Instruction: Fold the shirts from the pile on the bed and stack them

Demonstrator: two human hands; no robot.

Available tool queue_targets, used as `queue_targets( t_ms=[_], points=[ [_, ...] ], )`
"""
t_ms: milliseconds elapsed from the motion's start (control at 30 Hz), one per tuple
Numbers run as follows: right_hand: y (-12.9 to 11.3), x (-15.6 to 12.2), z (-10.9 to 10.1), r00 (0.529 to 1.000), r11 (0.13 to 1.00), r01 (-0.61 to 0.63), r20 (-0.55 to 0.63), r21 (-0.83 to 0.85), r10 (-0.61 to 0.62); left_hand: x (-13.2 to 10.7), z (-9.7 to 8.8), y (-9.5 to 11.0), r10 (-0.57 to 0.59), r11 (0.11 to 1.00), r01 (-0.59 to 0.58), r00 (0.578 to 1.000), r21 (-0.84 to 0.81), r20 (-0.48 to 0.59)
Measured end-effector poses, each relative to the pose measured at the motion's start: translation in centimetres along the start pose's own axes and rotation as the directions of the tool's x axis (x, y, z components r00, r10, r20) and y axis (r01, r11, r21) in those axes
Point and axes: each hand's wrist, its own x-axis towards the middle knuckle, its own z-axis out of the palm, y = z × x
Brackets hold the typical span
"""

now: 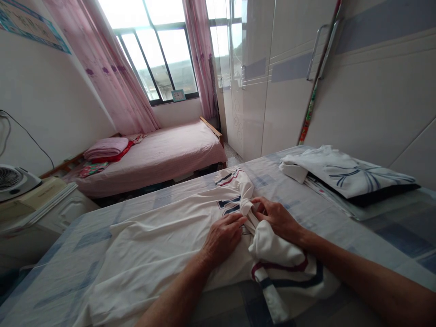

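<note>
A white shirt (163,236) with navy lettering on the chest and navy and dark red stripes on its sleeves lies spread on the bed. Its collar area is bunched up between my hands. My left hand (225,236) rests on the chest part, with its fingertips gripping the bunched cloth beside the lettering. From the other side, my right hand (275,218) pinches the collar cloth, its thumb partly hidden. One striped sleeve lies crumpled under my right forearm, while the other points away from me.
The bed (340,245) has a blue and white checked sheet. Folded clothes (354,172) are stacked at its right, near the wardrobe (293,81). A second bed (170,150) with pink bedding stands below the window. A fan (17,181) sits at the left.
</note>
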Motion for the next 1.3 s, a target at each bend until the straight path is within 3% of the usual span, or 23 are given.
queue_targets(
  t_ms=[200,300,433,467,533,633,667,733,800,867,933,1033,1100,1200,1233,1300],
  points=[
    [-0.3,0.5,-0.2,0.999,0.979,0.029,-0.022,-0.2,-0.034,0.0,-0.2,0.3,0.023,0.999,-0.027,0.987,-0.02,-0.16],
    [0.3,1.2,-0.9,0.983,0.972,-0.017,-0.18,-0.233,-0.026,0.0,-0.3,0.3,0.025,0.999,-0.031,0.985,-0.031,-0.171],
    [1.5,2.2,-2.6,0.902,0.993,-0.113,-0.422,-0.032,0.089,0.0,-0.3,0.1,-0.018,1.0,0.017,0.993,-0.016,-0.113],
    [1.8,2.3,-3.0,0.897,0.989,-0.148,-0.419,0.021,0.143,0.0,-0.2,0.0,-0.037,0.999,0.036,0.994,-0.012,-0.101],
    [2.4,2.4,-3.6,0.93,0.977,-0.196,-0.301,0.078,0.211,0.0,-0.1,-0.2,-0.069,0.998,0.069,0.994,-0.01,-0.085],
    [2.7,2.2,-4.1,0.989,0.984,-0.144,-0.015,0.105,0.146,-0.1,0.2,-0.4,-0.089,0.996,0.088,0.993,-0.007,-0.076],
    [2.7,2.2,-4.4,0.992,0.988,-0.125,0.017,0.095,0.124,-0.2,0.2,-0.5,-0.091,0.996,0.091,0.993,-0.004,-0.073],
    [2.5,2.2,-5.1,0.985,0.989,-0.151,-0.085,-0.005,0.15,-0.2,0.2,-0.5,-0.095,0.995,0.095,0.993,0.003,-0.07],
    [2.4,2.4,-6.0,0.941,0.958,-0.237,-0.284,-0.159,0.186,-0.3,0.2,-0.4,-0.099,0.995,0.1,0.993,0.011,-0.06],
    [2.5,2.6,-6.8,0.91,0.924,-0.309,-0.354,-0.225,0.218,-0.3,0.1,-0.3,-0.103,0.994,0.104,0.994,0.019,-0.048],
    [3.1,2.6,-7.3,0.943,0.948,-0.288,-0.212,-0.139,0.255,-0.2,0.0,-0.3,-0.104,0.994,0.105,0.994,0.024,-0.037],
    [4.4,2.7,-7.6,0.975,0.969,-0.214,0.078,0.123,0.206,-0.2,0.0,-0.3,-0.106,0.994,0.107,0.994,0.026,-0.034],
    [5.4,2.9,-7.8,0.973,0.956,-0.23,0.044,0.182,0.226,-0.2,0.0,-0.3,-0.111,0.993,0.112,0.993,0.026,-0.027],
    [6.3,3.4,-8.6,0.915,0.94,-0.316,-0.22,0.131,0.338,-0.2,0.0,-0.3,-0.12,0.992,0.12,0.993,0.025,-0.017],
    [6.4,3.4,-8.9,0.897,0.931,-0.343,-0.249,0.126,0.365,-0.2,0.0,-0.3,-0.121,0.992,0.121,0.993,0.024,-0.015],
    [6.5,3.2,-9.2,0.913,0.921,-0.368,-0.138,0.128,0.384,-0.2,0.1,-0.3,-0.119,0.993,0.119,0.993,0.026,-0.013]
  ],
)
